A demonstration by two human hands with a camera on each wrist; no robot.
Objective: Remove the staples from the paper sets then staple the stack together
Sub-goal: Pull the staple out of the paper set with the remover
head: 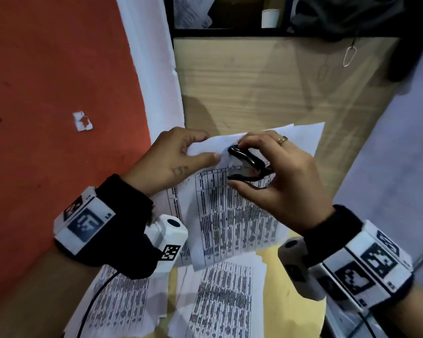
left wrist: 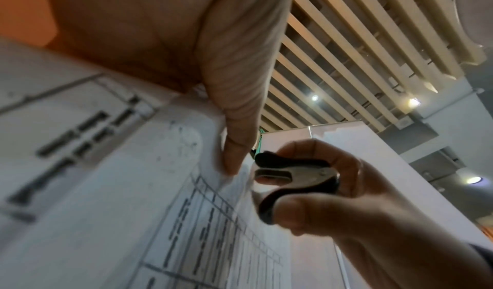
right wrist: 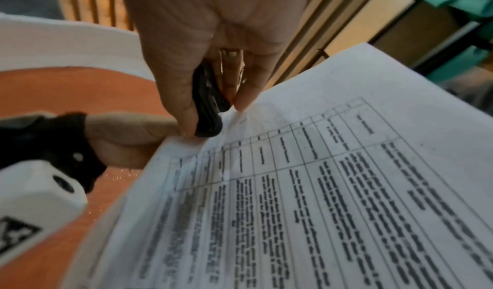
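Note:
A printed paper set (head: 232,215) with tables is held up above the desk. My left hand (head: 181,154) pinches its top left corner, thumb on the front of the sheet (left wrist: 232,163). My right hand (head: 266,172) grips a black claw staple remover (head: 247,165) between thumb and fingers, its metal teeth against that same corner of the paper (right wrist: 320,188). The remover (left wrist: 290,179) appears squeezed nearly closed in the left wrist view, and sits right beside my left thumb. No staple is visible.
More printed paper sets (head: 220,303) lie on a yellow folder (head: 300,289) at the near edge of the wooden desk (head: 266,81). A torn paper scrap (head: 82,121) lies on the red floor. A shelf with a white cup (head: 270,18) stands at the back.

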